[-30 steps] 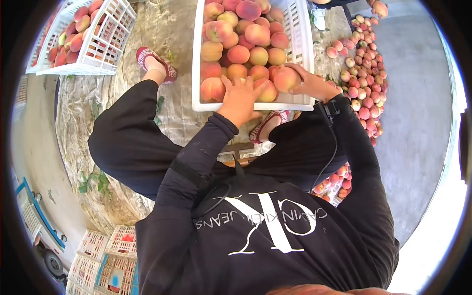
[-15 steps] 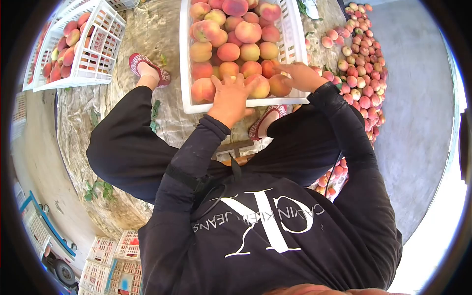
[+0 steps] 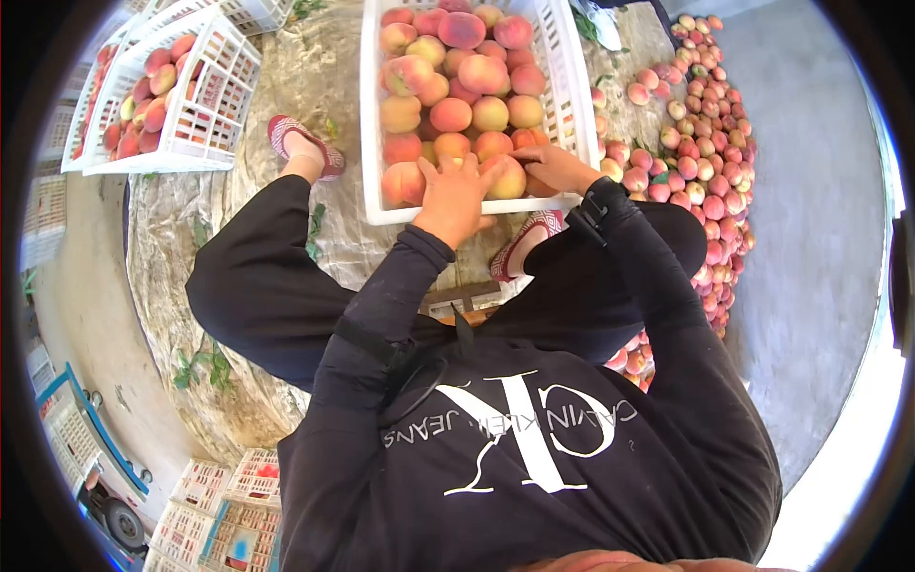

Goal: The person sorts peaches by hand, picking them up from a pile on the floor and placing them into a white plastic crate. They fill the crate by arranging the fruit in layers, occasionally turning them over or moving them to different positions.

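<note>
In front of me is a white plastic crate (image 3: 579,105) holding many red and yellow peaches (image 3: 451,114). My left hand (image 3: 455,202) reaches over its near side, fingers spread and resting on the front-row peaches. The thumb lies against a yellow-red peach (image 3: 507,179). At the near right corner my right hand (image 3: 564,173) has its fingers curved over a peach, which they mostly cover. The hands are close together, with that yellow-red peach between them.
Loose peaches (image 3: 710,162) form a long pile on the right beside a grey floor (image 3: 801,219). Filled white crates (image 3: 214,105) stand at upper left. More crates (image 3: 197,484) are at lower left. A creased ground sheet (image 3: 286,224) with leaves lies under my feet.
The view has shifted slightly, so the crate appears a little further right. My right hand has moved left and down over the corner peach, closer to my left hand.
</note>
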Demonstrator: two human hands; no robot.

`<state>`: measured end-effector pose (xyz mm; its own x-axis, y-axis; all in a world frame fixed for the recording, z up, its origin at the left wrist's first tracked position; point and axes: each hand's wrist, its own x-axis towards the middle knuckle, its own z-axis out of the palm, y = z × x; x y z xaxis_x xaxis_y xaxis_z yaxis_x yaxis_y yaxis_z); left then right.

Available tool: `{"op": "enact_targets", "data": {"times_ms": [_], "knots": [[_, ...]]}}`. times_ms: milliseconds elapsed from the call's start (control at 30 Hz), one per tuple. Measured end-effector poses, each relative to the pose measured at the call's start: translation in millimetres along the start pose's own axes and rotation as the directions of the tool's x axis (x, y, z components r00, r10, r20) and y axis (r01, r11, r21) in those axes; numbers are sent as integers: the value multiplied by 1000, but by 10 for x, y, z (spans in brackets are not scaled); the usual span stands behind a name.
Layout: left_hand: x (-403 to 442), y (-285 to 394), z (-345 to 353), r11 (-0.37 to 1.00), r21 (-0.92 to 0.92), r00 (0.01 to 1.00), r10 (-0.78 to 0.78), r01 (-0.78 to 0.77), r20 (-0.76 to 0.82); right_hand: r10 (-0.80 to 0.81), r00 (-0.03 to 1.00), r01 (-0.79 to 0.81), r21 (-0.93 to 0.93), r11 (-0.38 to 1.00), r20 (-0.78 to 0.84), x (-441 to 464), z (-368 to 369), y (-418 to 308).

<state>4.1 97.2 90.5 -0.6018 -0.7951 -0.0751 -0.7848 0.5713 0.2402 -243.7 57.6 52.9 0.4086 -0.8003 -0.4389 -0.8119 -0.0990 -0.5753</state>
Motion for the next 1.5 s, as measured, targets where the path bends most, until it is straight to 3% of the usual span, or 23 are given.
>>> {"op": "enact_targets", "data": {"times_ms": [67,100,133,200,267,333,400,467,733,767,800,833,867,933,1000,1067,1100,1200,1233,1267,1333,1433,1500], "knots": [[-29,-5,35,1000,0,1000,-12,12,-27,-76,996,78,58,995,-35,129,57,55],[-28,1,50,1000,3,999,-3,4,-37,-3,1000,-3,174,985,31,77,-89,-203],[-18,3,59,1000,4,999,7,-7,-49,-18,999,12,168,986,32,82,-171,-337],[-15,14,44,1000,3,999,-5,6,-54,136,985,-158,216,964,110,141,-321,-481],[-15,28,29,1000,13,999,-20,20,-25,105,989,-125,217,968,100,373,-412,-529],[-5,22,86,1000,14,998,-25,26,-54,-184,929,256,197,946,-322,718,-387,-605],[4,32,106,999,44,999,-26,28,-46,-200,925,280,224,934,-321,1008,-489,-949],[-18,31,110,999,22,993,-38,41,-115,-83,931,124,93,988,-356,1295,-490,-1189],[-6,57,70,997,27,993,-73,76,-97,-116,957,123,10,992,-267,1844,-365,-1232],[-6,59,58,997,34,994,-72,75,-76,25,979,60,402,914,-204,1802,-384,-1264],[-4,62,44,997,40,996,-69,71,-59,134,987,-25,725,688,-93,1751,-400,-1297],[-3,65,50,997,37,995,-69,72,-69,173,984,-57,848,527,-41,1666,-393,-1321],[3,66,70,996,45,995,-72,76,-72,171,984,-54,842,537,-46,1597,-394,-1324],[37,89,96,996,49,994,-73,77,-81,36,997,-72,988,139,67,1456,-386,-1296],[117,115,89,986,121,982,-133,117,136,-16,999,-46,994,94,47,1309,-393,-1448],[88,114,155,993,59,994,-102,99,44,-58,998,-14,1000,-27,12,1198,-437,-1707],[52,87,176,997,-2,996,-81,81,-41,-50,998,-34,999,-11,34,1195,-458,-1828],[1,63,91,995,-71,995,-72,67,-68,-191,970,-151,988,17,151,1453,-605,-2145],[16,50,18,994,-75,997,-71,74,34,-155,978,-134,989,65,143,1612,-651,-2346],[23,63,-86,993,-85,988,-70,83,139,-204,974,-93,995,30,97,1746,-727,-2619],[93,157,285,990,28,989,-139,141,-48,-368,930,-25,998,-60,1,1994,-907,-3206],[76,106,300,996,2,990,-90,91,-108,-344,917,252,962,104,-203,2062,-1237,-4010],[90,124,391,995,26,988,-87,91,-125,-428,884,255,961,110,-186,2080,-1427,-4100]]}}
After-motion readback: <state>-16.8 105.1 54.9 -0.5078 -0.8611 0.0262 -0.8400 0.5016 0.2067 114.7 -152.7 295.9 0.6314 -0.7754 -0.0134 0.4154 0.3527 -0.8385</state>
